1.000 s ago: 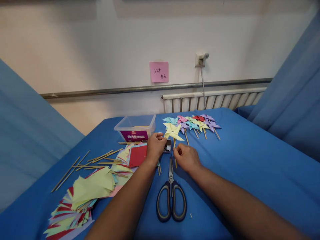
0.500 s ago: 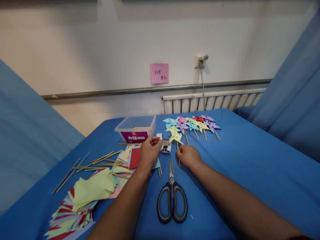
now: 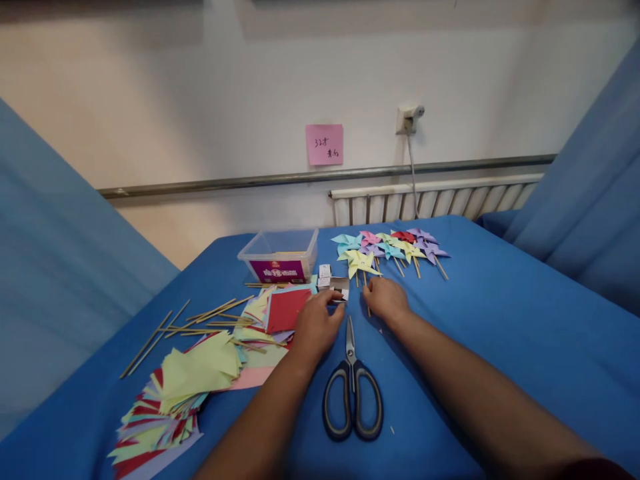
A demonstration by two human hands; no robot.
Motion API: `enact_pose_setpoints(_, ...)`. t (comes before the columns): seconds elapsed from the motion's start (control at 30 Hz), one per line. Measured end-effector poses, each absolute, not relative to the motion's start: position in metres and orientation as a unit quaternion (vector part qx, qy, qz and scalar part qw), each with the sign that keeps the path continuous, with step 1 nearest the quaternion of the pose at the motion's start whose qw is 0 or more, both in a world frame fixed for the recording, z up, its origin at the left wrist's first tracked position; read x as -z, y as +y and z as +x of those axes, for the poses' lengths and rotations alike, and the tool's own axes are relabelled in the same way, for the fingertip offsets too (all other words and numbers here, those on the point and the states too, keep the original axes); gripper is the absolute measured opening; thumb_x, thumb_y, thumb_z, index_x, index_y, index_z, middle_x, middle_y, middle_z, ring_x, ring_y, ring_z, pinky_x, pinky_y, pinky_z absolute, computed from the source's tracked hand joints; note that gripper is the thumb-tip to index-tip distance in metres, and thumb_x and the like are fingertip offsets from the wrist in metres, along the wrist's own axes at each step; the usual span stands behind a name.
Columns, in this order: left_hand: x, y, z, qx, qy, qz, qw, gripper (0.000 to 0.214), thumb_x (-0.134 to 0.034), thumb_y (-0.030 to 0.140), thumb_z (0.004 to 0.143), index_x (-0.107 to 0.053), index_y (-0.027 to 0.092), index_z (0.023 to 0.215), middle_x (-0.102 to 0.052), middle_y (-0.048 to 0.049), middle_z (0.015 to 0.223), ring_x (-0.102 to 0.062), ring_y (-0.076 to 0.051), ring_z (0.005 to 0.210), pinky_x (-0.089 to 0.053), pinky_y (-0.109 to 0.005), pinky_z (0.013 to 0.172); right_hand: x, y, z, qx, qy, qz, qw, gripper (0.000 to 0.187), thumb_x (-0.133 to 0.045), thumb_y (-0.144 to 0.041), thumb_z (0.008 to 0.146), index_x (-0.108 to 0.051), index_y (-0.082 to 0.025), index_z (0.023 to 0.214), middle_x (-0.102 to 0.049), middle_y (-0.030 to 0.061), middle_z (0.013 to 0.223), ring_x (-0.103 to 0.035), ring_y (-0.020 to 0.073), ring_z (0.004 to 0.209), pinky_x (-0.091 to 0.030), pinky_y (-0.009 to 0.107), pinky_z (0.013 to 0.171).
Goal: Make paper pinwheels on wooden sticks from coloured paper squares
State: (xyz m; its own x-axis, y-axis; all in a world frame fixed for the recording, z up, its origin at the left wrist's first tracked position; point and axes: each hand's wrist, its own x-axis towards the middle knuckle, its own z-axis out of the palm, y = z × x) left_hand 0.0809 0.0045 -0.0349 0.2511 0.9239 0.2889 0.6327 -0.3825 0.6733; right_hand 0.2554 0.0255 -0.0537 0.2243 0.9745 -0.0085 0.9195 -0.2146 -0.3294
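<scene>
My right hand [image 3: 386, 299] rests on the blue table cover [image 3: 500, 320] with its fingers closed round the wooden stick of a yellow paper pinwheel [image 3: 359, 261]. The pinwheel lies at the near end of a row of coloured pinwheels [image 3: 400, 245]. My left hand [image 3: 317, 324] lies curled just left of the scissors' tip, its fingertips at a small open box [image 3: 339, 288]. I cannot make out anything in that hand. A red paper square [image 3: 286, 309] lies just left of it.
Grey-handled scissors [image 3: 352, 393] lie between my forearms, blades pointing away. A clear plastic tub [image 3: 280, 255] stands at the back. Loose wooden sticks [image 3: 200, 319] and a heap of coloured paper squares [image 3: 175, 393] cover the left side. Blue curtains hang on both sides.
My right hand has carried the yellow pinwheel away from me and laid it by the row. My left hand has let go of it and dropped back toward the small box.
</scene>
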Motion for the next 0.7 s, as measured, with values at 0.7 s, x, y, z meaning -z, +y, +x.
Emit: enact_pose_setpoints(0.7,0.018,0.009,0.075,-0.049,0.538,0.840,-0.043,0.029,-0.042,0.022,0.091,-0.071,0.018,0.089,-0.070,-0.0126,0.088,-0.058,-0.030,0.093,-0.039,-0.041,0.082,0.053,0.025,0.255,-0.124,-0.642,-0.751,0.094,0.032,-0.048,-0.034,0.088,-0.075,-0.018,0.091,-0.075,0.0139,0.100,-0.069,0.0260,0.097,-0.048,0.028,0.075)
